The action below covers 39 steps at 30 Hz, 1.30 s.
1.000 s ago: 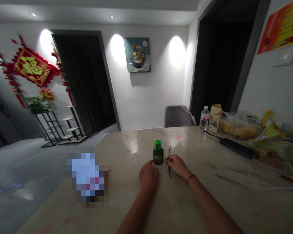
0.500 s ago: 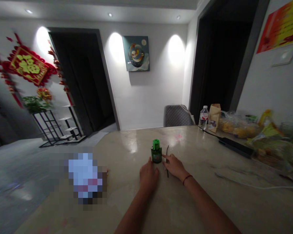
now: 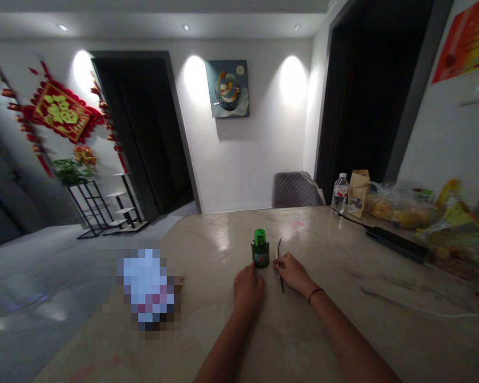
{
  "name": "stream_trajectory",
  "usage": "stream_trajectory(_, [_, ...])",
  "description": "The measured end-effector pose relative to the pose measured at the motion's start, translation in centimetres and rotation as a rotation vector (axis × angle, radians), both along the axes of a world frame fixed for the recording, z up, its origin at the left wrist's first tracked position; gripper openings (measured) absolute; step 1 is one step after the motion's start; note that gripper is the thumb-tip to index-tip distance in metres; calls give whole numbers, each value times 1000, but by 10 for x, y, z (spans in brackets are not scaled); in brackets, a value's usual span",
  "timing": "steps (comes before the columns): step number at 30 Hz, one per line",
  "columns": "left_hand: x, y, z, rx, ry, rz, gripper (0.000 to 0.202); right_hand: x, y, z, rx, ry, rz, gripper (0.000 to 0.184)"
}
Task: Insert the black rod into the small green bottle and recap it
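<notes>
Drawn back from the bottle, my right hand (image 3: 293, 274) has its fingertips (image 3: 277, 263) at a thin black wire (image 3: 280, 249); I cannot tell if they pinch it. My left hand (image 3: 248, 290), loosely curled, rests just beside the green-capped bottle (image 3: 260, 249) on the stone tabletop (image 3: 207, 255).

1. Camera: worn on the head; we look forward and down across a stone-topped table (image 3: 207, 250).
2. Nearness: we sit close above our left hand (image 3: 248, 290) and right hand (image 3: 293, 274).
3. Coverage: wide; we also take in the far wall (image 3: 259, 165) and a dark doorway (image 3: 141, 133).
</notes>
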State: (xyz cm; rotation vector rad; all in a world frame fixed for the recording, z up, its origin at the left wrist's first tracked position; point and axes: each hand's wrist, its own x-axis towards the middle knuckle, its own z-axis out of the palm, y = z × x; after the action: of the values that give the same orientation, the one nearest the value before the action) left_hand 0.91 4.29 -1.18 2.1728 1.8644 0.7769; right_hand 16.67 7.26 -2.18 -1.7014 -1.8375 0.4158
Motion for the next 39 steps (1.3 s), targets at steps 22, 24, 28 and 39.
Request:
stream_trajectory(22, [-1,-2,1,24,-50,-13,43,10,8,-13,14,179,29,26])
stream_trajectory(24, [-2,-1,1,31,-53,-16,42,12,8,-11,23,224,39,25])
stream_trajectory(28, [-2,0,2,31,-56,-16,38,13,6,-5,-11,288,43,33])
stream_trajectory(39, [-8,-11,25,-110,162,135,42,24,-23,0,-28,72,-49,7])
